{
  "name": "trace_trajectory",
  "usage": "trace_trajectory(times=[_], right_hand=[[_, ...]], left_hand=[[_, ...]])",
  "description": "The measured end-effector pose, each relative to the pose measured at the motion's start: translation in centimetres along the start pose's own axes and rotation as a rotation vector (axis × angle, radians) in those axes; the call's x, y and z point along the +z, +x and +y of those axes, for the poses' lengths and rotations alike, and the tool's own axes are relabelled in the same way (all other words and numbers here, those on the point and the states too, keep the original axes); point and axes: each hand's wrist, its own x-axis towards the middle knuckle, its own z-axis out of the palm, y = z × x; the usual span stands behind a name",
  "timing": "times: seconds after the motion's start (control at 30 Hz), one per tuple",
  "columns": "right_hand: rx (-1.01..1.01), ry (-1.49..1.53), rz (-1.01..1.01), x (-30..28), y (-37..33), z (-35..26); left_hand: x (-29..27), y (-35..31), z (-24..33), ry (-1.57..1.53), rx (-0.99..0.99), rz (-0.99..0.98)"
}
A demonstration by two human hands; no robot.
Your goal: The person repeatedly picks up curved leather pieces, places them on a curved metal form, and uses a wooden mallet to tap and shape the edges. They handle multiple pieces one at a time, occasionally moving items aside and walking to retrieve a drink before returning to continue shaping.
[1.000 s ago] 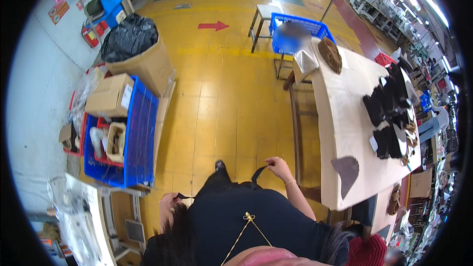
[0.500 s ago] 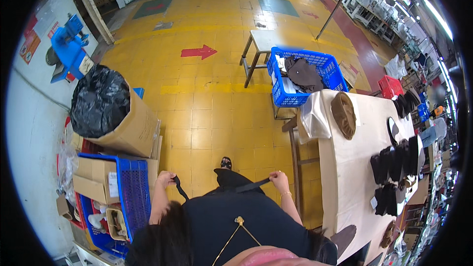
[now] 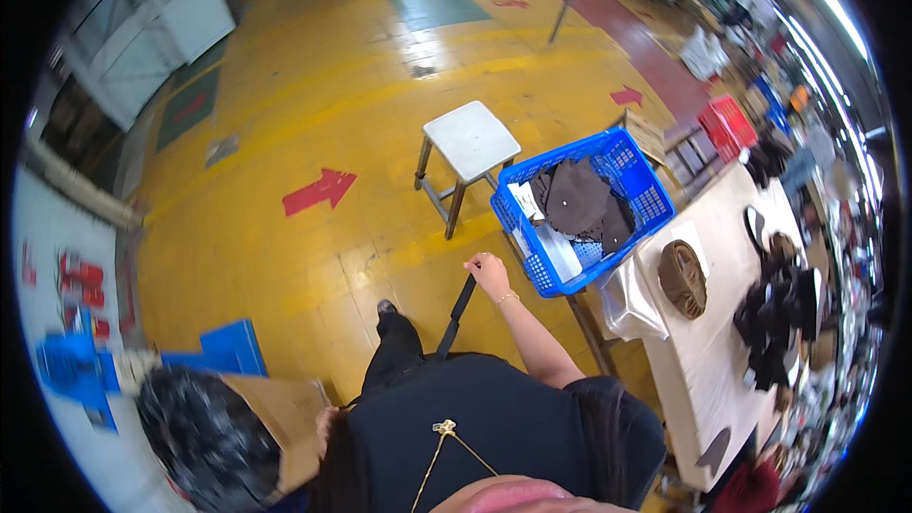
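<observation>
My right hand [image 3: 488, 274] is closed on the end of a black strap [image 3: 459, 317]. The strap runs taut from my waist to that hand, which is out in front of me, left of the blue basket [image 3: 537, 261]. Low at my left side, my left hand [image 3: 328, 424] shows only in part, next to the cardboard box [image 3: 296, 423]. It is curled, and a dark strip of strap leads toward it from my waist; its fingertips are hidden. Dark brown fabric pieces [image 3: 578, 198] and white papers lie in the basket.
A white-topped stool [image 3: 472, 138] stands beyond my right hand. On the right, a covered table [image 3: 698, 370] bears a brown cap [image 3: 682, 277], clear plastic and several dark pieces. A black bag [image 3: 204, 437] fills the box at my left. A red basket [image 3: 728, 127] stands farther back.
My view has turned left and I have moved nearer the stool and blue basket. My right hand has reached farther forward with the strap; my left hand has drawn back to my side.
</observation>
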Motion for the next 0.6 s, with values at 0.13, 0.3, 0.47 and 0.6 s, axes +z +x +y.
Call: trace_trajectory(times=[0.13, 0.3, 0.47, 0.6], right_hand=[[0.295, -0.050, 0.075, 3.0, 7.9, 2.6], [0.532, -0.185, 0.127, 5.2, 12.8, 10.1], [0.860, -0.244, -0.546, 10.3, 15.1, 15.5], [0.853, 0.046, -0.758, 13.0, 27.7, 10.2]], left_hand=[[5.5, 14.3, 15.0, 0.144, -0.199, 0.111], [14.9, 34.5, 33.7, 0.602, -0.173, 0.129], [28.4, 51.4, 48.3, 0.779, 0.032, 0.003], [34.7, 59.8, 55.8, 0.822, 0.079, -0.081]])
